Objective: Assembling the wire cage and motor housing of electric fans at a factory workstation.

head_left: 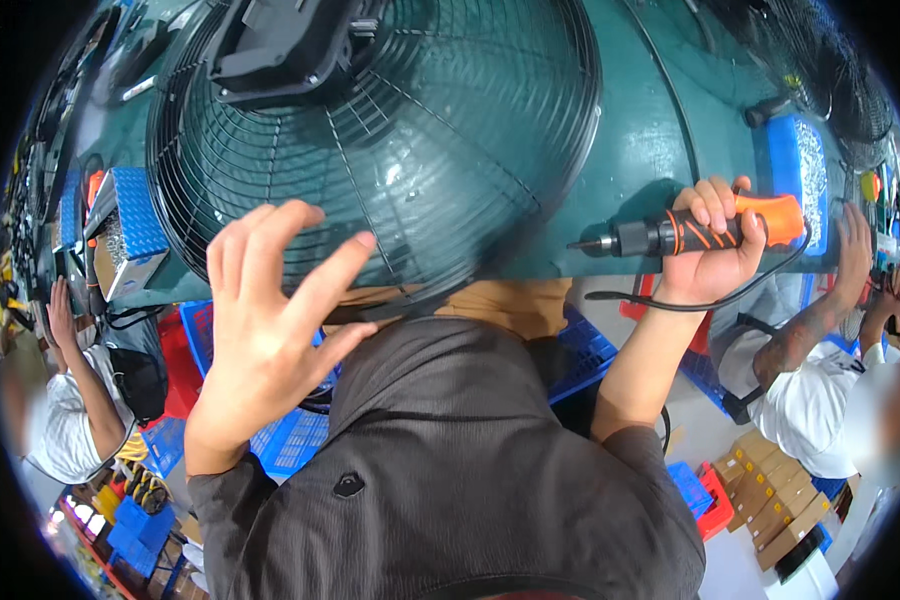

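Note:
In my right hand (715, 235) is an orange and black electric screwdriver (685, 232), its bit pointing left above the bench edge. A black cord loops from the tool's back end beneath my wrist. My left hand (270, 290) is raised with fingers apart and nothing in it, over the near left part of a large round black wire fan guard (410, 160). The guard lies on the green bench top, its near rim reaching the bench edge close to my body. A black plastic box-like housing (288, 50) sits on the guard at the far side.
On the right stands a blue bin (798, 175) of small metal parts, with another blue parts box (135, 225) at left. A dark cable (670, 85) runs across the bench (625, 130). People work on both sides. Blue crates (582, 350) and cardboard boxes (775, 495) are below.

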